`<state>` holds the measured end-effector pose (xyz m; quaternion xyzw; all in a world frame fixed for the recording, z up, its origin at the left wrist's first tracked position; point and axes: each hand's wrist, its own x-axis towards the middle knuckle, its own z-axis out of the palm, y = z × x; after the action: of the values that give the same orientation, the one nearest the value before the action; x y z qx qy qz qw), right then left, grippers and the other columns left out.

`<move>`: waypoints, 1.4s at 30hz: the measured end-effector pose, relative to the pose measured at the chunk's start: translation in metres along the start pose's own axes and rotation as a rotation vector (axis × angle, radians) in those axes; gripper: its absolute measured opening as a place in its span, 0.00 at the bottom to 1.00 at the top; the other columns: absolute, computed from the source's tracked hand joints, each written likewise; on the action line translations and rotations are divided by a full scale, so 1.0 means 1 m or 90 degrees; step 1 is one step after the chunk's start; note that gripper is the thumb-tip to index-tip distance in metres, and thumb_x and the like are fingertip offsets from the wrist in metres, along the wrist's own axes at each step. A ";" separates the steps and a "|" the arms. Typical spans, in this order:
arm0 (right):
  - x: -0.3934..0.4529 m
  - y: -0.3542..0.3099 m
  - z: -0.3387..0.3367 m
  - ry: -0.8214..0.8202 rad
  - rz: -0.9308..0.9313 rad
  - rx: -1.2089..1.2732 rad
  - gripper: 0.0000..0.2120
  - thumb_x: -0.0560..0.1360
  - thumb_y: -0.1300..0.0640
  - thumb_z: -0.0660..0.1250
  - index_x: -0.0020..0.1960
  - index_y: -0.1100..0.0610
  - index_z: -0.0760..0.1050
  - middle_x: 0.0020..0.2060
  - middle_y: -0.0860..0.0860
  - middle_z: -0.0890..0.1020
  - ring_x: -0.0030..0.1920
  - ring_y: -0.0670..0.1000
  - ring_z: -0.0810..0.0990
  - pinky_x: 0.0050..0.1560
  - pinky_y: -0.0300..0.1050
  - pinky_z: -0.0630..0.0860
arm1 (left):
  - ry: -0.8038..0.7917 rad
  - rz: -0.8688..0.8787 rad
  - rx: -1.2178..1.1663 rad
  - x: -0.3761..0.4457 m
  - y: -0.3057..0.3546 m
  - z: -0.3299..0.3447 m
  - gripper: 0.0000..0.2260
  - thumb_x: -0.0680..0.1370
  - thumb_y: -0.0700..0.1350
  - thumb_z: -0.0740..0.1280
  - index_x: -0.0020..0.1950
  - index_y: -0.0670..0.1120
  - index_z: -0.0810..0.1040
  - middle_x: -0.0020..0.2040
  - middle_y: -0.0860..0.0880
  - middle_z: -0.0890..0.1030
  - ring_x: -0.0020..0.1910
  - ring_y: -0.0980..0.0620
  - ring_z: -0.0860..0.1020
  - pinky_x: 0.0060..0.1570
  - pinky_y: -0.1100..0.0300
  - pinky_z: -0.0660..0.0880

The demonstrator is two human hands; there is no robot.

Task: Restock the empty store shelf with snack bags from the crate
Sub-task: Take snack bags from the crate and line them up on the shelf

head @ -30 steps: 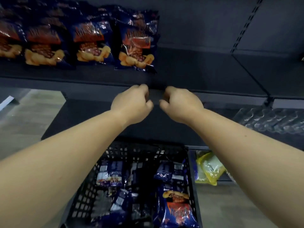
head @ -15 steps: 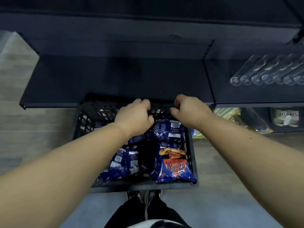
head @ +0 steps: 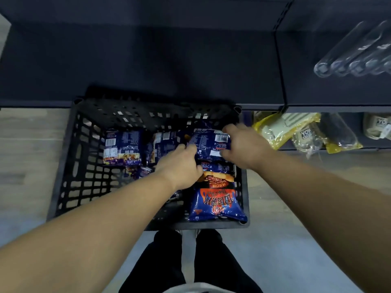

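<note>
You had both hands on one snack bag (head: 208,142), which lay back side up near the far right of the crate (head: 69,166). Your left hand (head: 179,166) met its near left edge and your right hand (head: 243,144) curled over its right end, fingers at the top corner and thumb at the lower edge. The right hand looked to be grasping the bag; whether the left truly pinched it or only touched it could not be told, as the fingers were hidden under the knuckles. The bag had not plainly left the pile.

Below it, toward you, a front-up bag (head: 218,197) with orange and blue print rested against the crate's near right wall. Another back-up bag (head: 122,148) lay at the left, and more dark packets showed between and beneath them, so a fair number remained to move.

The dark shelf (head: 148,66) directly above the crate showed no bags in this view, and that was the part left to fill. How much you had stocked elsewhere could not be judged here.

Farther right, clear tubes (head: 355,58) lay on the neighbouring shelf, and yellow packets (head: 277,127) sat on the lower level beside the crate. You stood close behind the crate, your legs (head: 190,261) visible at the bottom.
</note>
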<state>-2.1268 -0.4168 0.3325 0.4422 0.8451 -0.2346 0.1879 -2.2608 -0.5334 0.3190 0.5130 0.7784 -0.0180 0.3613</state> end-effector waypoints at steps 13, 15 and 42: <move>0.039 0.006 0.059 0.032 -0.109 -0.129 0.39 0.74 0.46 0.68 0.77 0.54 0.52 0.74 0.56 0.60 0.74 0.58 0.56 0.71 0.56 0.61 | 0.185 -0.004 -0.112 0.029 -0.001 0.041 0.22 0.79 0.45 0.62 0.73 0.47 0.65 0.69 0.45 0.65 0.59 0.44 0.73 0.52 0.53 0.72; 0.045 0.002 0.054 0.040 -0.095 -0.117 0.38 0.74 0.47 0.68 0.77 0.53 0.52 0.72 0.55 0.63 0.72 0.59 0.61 0.66 0.56 0.65 | 0.218 0.018 -0.137 0.032 -0.002 0.037 0.21 0.79 0.44 0.62 0.72 0.47 0.66 0.68 0.46 0.66 0.59 0.45 0.73 0.52 0.53 0.72; 0.073 0.008 -0.023 -0.036 -0.047 0.142 0.29 0.75 0.55 0.67 0.74 0.51 0.63 0.65 0.55 0.74 0.58 0.53 0.73 0.49 0.40 0.67 | -0.127 -0.288 -0.458 0.020 -0.024 0.063 0.40 0.69 0.52 0.77 0.74 0.43 0.59 0.57 0.48 0.73 0.53 0.49 0.73 0.52 0.58 0.71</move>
<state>-2.1617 -0.3514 0.3115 0.4218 0.8239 -0.3463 0.1528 -2.2500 -0.5539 0.2520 0.1671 0.7893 0.1262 0.5771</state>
